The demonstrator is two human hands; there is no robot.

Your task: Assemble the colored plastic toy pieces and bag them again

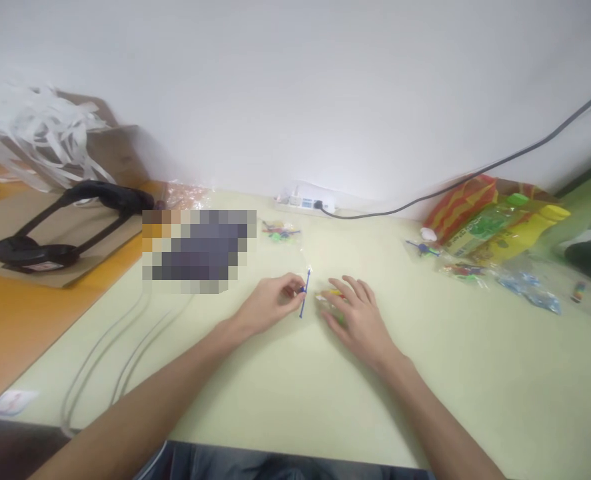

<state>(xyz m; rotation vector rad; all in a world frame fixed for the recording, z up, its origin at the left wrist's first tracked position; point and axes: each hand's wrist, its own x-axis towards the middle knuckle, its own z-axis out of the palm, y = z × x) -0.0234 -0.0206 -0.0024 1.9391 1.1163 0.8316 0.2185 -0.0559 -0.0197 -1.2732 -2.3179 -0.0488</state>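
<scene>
My left hand (270, 303) pinches a thin blue plastic stick-like piece (305, 293) near its middle, between thumb and fingertips, just above the table. To its right, my right hand (358, 320) reaches over small red, yellow and green plastic pieces (336, 293), its fingers apart and curved. The hand partly hides those pieces, and I cannot tell whether the fingertips touch them. Beyond my left hand lies a small clear bag of coloured plastic parts (280, 231).
A power strip (308, 200) with a black cord runs along the wall. Snack bags (500, 227), a blue plastic piece (422, 249) and bagged parts (464, 270) lie at right. On the left are a blurred-out dark object (200, 250), white cables (120, 360) and a black frame-shaped device (75, 227).
</scene>
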